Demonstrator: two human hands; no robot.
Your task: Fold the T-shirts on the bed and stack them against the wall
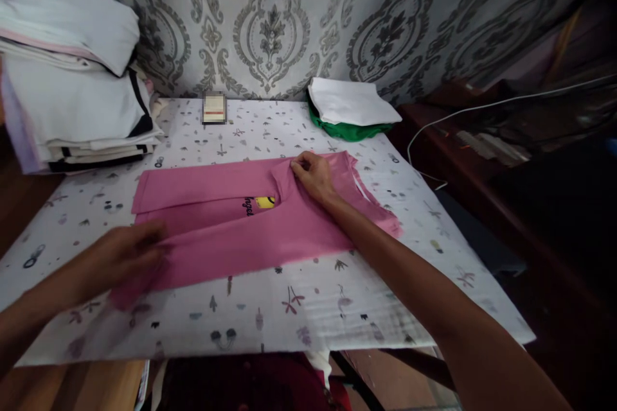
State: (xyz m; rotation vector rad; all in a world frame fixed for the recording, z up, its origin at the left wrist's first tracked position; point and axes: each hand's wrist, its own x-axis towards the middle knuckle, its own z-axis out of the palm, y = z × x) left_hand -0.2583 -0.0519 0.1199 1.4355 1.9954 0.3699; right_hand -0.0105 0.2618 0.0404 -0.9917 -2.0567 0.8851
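Observation:
A pink shirt (308, 225) lies across the table, its long sides folded inward. Between the folds a strip shows dark lettering and a yellow print. The fingers of my right hand (313, 176) are closed in a pinch on the cloth near the far fold, right of the print. My left hand (139, 253), blurred by motion, is at the near left corner with its fingers around the cloth there. That corner is smeared too. At the right end the shirt's edge is wavy, with a bit of white showing.
A tall stack of folded white garments (81, 96) stands at the back left. A small box-like item (214, 108) sits at the back. Folded white cloth (354, 101) rests on green cloth (337, 129) at the back right. A thin cable (463, 110) hangs beyond the table's right edge.

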